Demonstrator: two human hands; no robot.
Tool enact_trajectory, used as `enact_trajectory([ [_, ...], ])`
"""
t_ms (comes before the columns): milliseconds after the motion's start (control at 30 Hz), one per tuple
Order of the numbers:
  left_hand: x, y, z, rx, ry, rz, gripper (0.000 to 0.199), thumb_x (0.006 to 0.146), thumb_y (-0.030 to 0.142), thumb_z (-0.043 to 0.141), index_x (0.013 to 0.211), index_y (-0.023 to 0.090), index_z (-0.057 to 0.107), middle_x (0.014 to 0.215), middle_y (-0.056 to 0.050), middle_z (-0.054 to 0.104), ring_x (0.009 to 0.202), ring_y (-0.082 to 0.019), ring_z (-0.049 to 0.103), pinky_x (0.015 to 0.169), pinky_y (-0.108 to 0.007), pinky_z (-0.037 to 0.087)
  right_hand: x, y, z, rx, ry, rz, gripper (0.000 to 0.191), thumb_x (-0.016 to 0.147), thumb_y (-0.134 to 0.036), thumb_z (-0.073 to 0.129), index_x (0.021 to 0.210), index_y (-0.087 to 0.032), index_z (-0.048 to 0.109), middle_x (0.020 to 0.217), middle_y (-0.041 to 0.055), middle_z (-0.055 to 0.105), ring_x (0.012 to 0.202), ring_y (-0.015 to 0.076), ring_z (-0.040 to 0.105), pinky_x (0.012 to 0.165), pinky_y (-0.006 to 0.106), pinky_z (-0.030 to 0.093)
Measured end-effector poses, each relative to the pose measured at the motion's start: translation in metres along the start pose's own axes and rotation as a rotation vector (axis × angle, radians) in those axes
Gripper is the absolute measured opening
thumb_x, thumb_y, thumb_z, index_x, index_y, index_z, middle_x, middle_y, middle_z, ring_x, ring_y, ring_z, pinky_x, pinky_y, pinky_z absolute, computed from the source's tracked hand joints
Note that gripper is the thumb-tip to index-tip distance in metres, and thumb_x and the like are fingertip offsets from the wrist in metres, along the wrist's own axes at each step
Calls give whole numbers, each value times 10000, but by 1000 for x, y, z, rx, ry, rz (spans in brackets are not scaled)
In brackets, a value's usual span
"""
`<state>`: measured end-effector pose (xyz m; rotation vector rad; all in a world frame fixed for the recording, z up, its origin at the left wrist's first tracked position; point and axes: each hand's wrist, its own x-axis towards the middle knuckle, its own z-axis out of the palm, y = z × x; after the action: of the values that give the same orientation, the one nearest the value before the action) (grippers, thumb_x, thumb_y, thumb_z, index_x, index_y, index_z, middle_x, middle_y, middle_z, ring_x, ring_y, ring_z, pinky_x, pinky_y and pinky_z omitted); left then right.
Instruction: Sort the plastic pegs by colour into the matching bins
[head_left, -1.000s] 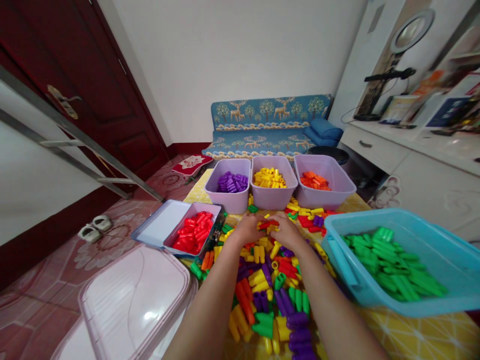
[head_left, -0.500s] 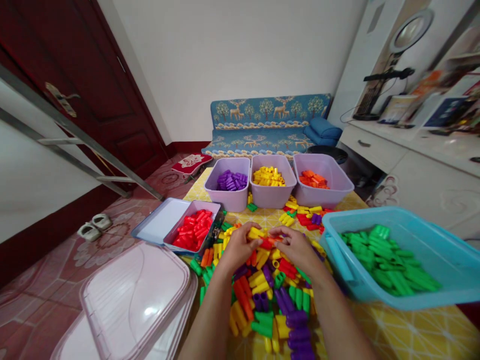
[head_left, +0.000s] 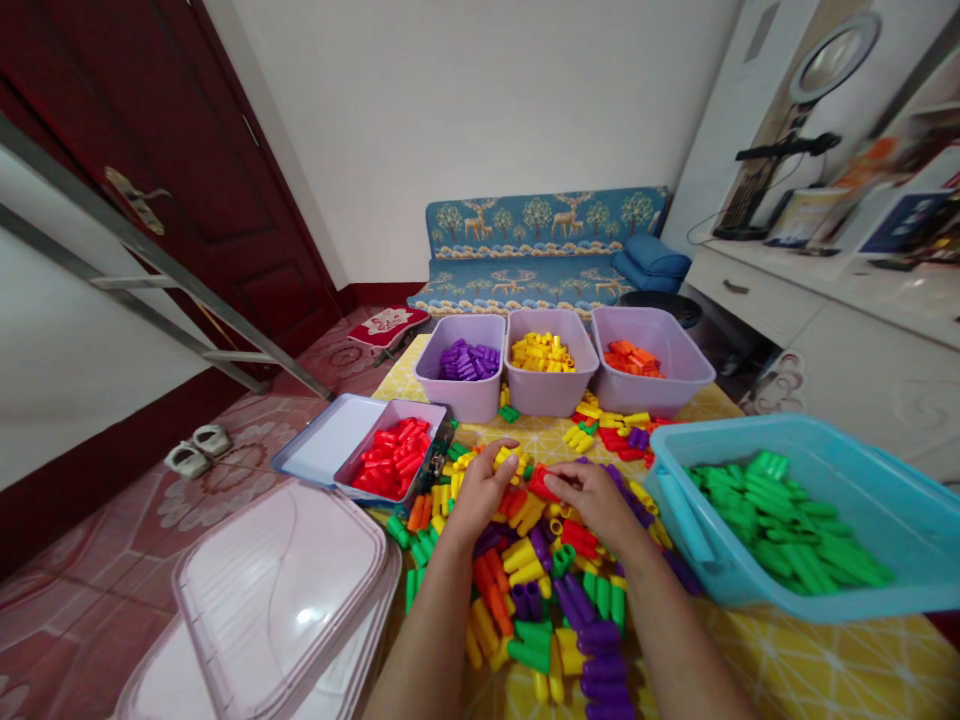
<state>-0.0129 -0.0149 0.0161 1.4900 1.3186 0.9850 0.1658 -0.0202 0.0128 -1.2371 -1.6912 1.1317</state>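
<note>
My left hand [head_left: 480, 490] is curled at the far side of a mixed heap of plastic pieces, thumb and fingers around a yellow plastic piece [head_left: 507, 458]. Close by on the right, my right hand [head_left: 592, 495] pinches a red plastic piece [head_left: 541, 483] between thumb and fingers. Below and between my forearms spreads the heap, with yellow, orange, green, red and purple tube-shaped pieces, such as a green piece [head_left: 531, 645] and purple pieces [head_left: 600, 660]. My fingers partly cover the held pieces.
Lilac bins hold purple [head_left: 459, 400], yellow [head_left: 551, 395] and orange pieces [head_left: 667, 395] at the back. An open tin [head_left: 431, 470] of red pieces is left, a blue basket [head_left: 787, 600] of green pieces right. Lids [head_left: 277, 590] lie front left.
My hands have moved slightly apart. A red piece now shows clearly in my right fingers, where both hands were together over yellow and red-orange pieces. The view has shifted slightly.
</note>
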Motion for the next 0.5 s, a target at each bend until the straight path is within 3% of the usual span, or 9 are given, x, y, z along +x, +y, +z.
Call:
enact_trajectory([
  [167,0,5,-3,52,-36,184,382,893,423,473,1077,168,689,1109,-82,674,1058,-208,594,965,-326,431,2,7,3,143,163,6,280,736,-407,671,892,-176,690,849,49,706,787,192,649,709,302,513],
  [400,-2,14,-5,87,74,326,248,811,217,564,984,175,736,1049,-88,667,1032,-212,586,955,-342,429,1,-3,4,308,379,-40,288,692,-412,737,833,-176,650,751,32,672,712,169,621,632,259,495],
  [500,-8,22,-3,77,53,295,266,806,249,590,1028,183,721,1020,-77,680,990,-208,598,903,-323,451,0,-10,6,346,357,-71,273,702,-408,734,836,-181,662,768,35,683,721,173,632,654,269,509],
])
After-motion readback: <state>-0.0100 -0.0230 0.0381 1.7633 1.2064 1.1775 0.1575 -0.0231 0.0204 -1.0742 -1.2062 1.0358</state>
